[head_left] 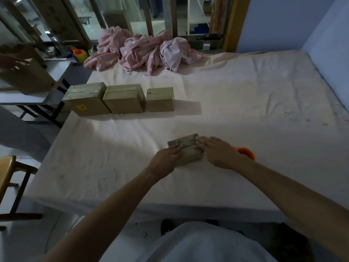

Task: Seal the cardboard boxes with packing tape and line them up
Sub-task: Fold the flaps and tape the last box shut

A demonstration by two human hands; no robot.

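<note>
A small cardboard box (187, 143) lies on the bed in front of me, its top flaps closed. My left hand (166, 160) presses its left flap with straight fingers. My right hand (217, 152) lies flat on its right flap. Just behind my right wrist an orange tape dispenser (246, 152) shows partly. Farther back on the left, three taped cardboard boxes stand in a row: a left box (85, 100), a middle box (123, 99) and a smaller right box (160, 99).
The bed sheet (245, 110) spreads wide to the right. A crumpled pink blanket (143, 50) lies at the far edge. Left of the bed stand a grey table (37, 95) with a large carton (26, 76), another person's hand (11, 62) on it, and a wooden chair (11, 178).
</note>
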